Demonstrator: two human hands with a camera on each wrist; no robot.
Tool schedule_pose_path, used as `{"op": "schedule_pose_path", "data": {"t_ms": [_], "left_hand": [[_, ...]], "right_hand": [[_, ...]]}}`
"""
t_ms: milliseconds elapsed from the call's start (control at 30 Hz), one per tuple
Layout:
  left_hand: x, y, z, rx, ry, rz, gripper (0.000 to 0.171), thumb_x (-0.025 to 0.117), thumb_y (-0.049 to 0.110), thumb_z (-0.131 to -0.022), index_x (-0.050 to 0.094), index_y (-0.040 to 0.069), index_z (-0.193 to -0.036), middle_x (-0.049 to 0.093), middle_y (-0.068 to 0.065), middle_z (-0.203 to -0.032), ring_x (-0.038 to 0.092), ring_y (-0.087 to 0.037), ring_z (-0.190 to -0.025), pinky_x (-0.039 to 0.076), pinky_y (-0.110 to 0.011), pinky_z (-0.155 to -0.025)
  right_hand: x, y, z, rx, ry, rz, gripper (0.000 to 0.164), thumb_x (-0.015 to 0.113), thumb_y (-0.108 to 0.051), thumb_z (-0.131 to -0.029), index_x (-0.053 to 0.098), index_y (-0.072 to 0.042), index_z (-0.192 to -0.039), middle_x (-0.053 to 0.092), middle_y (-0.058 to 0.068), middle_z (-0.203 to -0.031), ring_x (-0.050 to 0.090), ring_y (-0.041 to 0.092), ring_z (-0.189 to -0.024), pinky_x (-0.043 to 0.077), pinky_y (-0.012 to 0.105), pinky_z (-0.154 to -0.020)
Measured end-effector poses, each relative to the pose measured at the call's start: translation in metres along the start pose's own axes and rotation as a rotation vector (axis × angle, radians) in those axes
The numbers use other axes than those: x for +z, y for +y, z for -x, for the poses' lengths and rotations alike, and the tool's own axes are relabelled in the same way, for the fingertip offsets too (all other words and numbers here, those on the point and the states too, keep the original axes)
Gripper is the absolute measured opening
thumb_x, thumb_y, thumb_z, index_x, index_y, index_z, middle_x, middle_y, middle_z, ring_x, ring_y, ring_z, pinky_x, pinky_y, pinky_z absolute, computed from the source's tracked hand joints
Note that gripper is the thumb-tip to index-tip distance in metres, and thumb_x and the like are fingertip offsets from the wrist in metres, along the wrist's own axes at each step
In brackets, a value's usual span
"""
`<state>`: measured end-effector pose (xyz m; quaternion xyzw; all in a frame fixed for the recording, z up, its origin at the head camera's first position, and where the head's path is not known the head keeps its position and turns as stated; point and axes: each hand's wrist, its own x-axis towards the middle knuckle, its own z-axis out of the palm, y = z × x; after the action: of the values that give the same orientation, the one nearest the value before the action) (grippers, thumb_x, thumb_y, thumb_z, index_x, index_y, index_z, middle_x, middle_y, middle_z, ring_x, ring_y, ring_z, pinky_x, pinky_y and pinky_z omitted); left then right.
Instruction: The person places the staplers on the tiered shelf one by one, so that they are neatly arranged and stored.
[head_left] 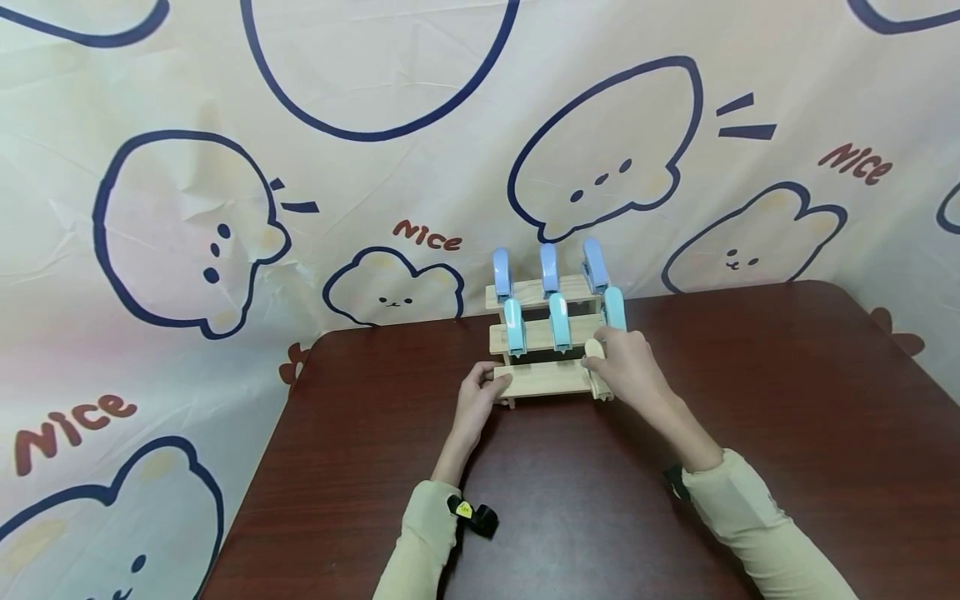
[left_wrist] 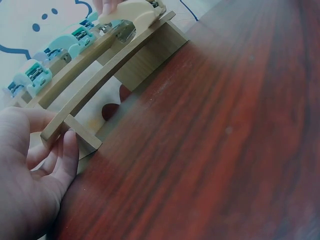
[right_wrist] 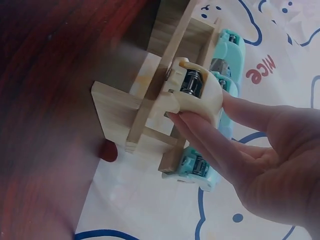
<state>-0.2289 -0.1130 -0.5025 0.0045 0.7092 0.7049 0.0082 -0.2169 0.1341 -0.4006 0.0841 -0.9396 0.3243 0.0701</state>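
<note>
My right hand (head_left: 636, 371) pinches a cream stapler (right_wrist: 205, 100) between thumb and fingers, at the right end of the lowest step of a three-step wooden rack (head_left: 543, 380). The stapler's back end, with its metal spring, faces the right wrist camera. At the left end of that step, my left hand (head_left: 474, 403) grips the board, thumb on the front and fingers around the end. Three teal staplers (head_left: 558, 321) stand in a row on the middle step, the right one partly behind my right hand. Three blue staplers (head_left: 550, 268) line the top step.
The rack stands near the far edge of a dark red-brown wooden table (head_left: 375, 450). Behind it hangs a pale cloth (head_left: 480, 192) with cartoon outlines. A black wrist camera (head_left: 480, 518) is strapped at my left cuff.
</note>
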Motion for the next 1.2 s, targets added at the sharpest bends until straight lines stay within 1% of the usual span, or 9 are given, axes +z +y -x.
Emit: {"op": "schedule_pose_path", "data": {"t_ms": [67,333,533,733,833,933,1000,1067,1200], "left_hand": [[-0.0002,-0.0004,-0.0002,-0.001,0.001,0.000,0.032,0.067,0.012,-0.098,0.061,-0.005,-0.125,0.058,-0.004,-0.099,0.059,-0.011,-0.079,0.058,-0.027,-0.068],[-0.0004,0.0008,0.0003,-0.006,0.001,-0.006,0.033,0.067,0.013,-0.099,0.061,-0.004,-0.127,0.057,-0.004,-0.099,0.059,-0.011,-0.079,0.058,-0.027,-0.069],[-0.0014,0.0030,-0.0003,-0.037,-0.012,-0.005,0.033,0.066,0.009,-0.099,0.061,-0.007,-0.127,0.056,-0.003,-0.097,0.058,-0.011,-0.079,0.057,-0.027,-0.069],[-0.0019,0.0055,-0.0015,-0.038,-0.024,-0.009,0.033,0.065,0.008,-0.099,0.060,-0.008,-0.127,0.056,-0.004,-0.097,0.058,-0.011,-0.079,0.058,-0.030,-0.070],[-0.0007,0.0042,-0.0004,-0.025,-0.014,-0.006,0.033,0.066,0.010,-0.099,0.061,-0.007,-0.127,0.057,-0.004,-0.097,0.058,-0.011,-0.079,0.057,-0.028,-0.069],[0.0002,0.0022,0.0006,-0.019,-0.005,-0.008,0.034,0.067,0.012,-0.099,0.061,-0.005,-0.127,0.057,-0.004,-0.097,0.059,-0.011,-0.079,0.058,-0.027,-0.069],[0.0004,0.0013,0.0007,-0.011,-0.002,-0.009,0.033,0.067,0.013,-0.099,0.062,-0.005,-0.126,0.058,-0.004,-0.097,0.059,-0.012,-0.079,0.058,-0.027,-0.068],[0.0003,0.0006,0.0007,-0.005,-0.001,-0.007,0.033,0.067,0.013,-0.098,0.062,-0.004,-0.125,0.058,-0.005,-0.097,0.059,-0.013,-0.079,0.058,-0.027,-0.068],[-0.0001,0.0005,0.0008,0.004,0.001,-0.005,0.032,0.067,0.012,-0.098,0.063,-0.004,-0.124,0.059,-0.005,-0.098,0.059,-0.013,-0.079,0.058,-0.027,-0.068]], "right_hand": [[0.0016,0.0008,-0.0006,0.002,0.012,-0.003,0.036,0.079,-0.003,-0.089,0.066,0.015,-0.118,0.072,0.025,-0.095,0.056,0.022,-0.065,0.047,0.030,-0.055],[0.0051,0.0014,-0.0001,-0.037,0.050,-0.003,0.040,0.079,-0.002,-0.090,0.066,0.012,-0.124,0.071,0.031,-0.108,0.061,0.025,-0.072,0.055,0.037,-0.062],[0.0048,0.0002,0.0025,-0.023,0.043,0.012,0.040,0.077,-0.002,-0.092,0.065,0.011,-0.128,0.069,0.032,-0.114,0.068,0.031,-0.085,0.060,0.050,-0.077],[0.0028,-0.0004,0.0034,-0.004,0.030,0.021,0.041,0.075,-0.002,-0.094,0.063,0.011,-0.130,0.068,0.034,-0.117,0.068,0.032,-0.086,0.060,0.051,-0.079],[0.0012,0.0005,0.0033,-0.018,0.029,0.026,0.039,0.075,-0.001,-0.093,0.065,0.011,-0.128,0.069,0.033,-0.113,0.068,0.031,-0.084,0.060,0.049,-0.076],[-0.0007,0.0017,0.0026,-0.037,0.003,0.031,0.026,0.075,0.000,-0.092,0.068,0.009,-0.115,0.070,0.026,-0.090,0.064,0.028,-0.075,0.057,0.043,-0.066],[-0.0022,0.0025,0.0023,-0.045,-0.017,0.034,0.024,0.074,0.001,-0.092,0.068,0.008,-0.114,0.067,0.021,-0.081,0.061,0.027,-0.073,0.054,0.040,-0.064],[-0.0034,0.0031,0.0017,-0.048,-0.037,0.039,0.025,0.074,0.002,-0.092,0.068,0.008,-0.116,0.066,0.019,-0.079,0.058,0.026,-0.073,0.052,0.038,-0.064],[-0.0047,0.0040,0.0011,-0.045,-0.043,0.036,0.042,0.075,0.002,-0.092,0.063,0.011,-0.131,0.070,0.022,-0.089,0.058,0.027,-0.076,0.052,0.038,-0.065]]}}
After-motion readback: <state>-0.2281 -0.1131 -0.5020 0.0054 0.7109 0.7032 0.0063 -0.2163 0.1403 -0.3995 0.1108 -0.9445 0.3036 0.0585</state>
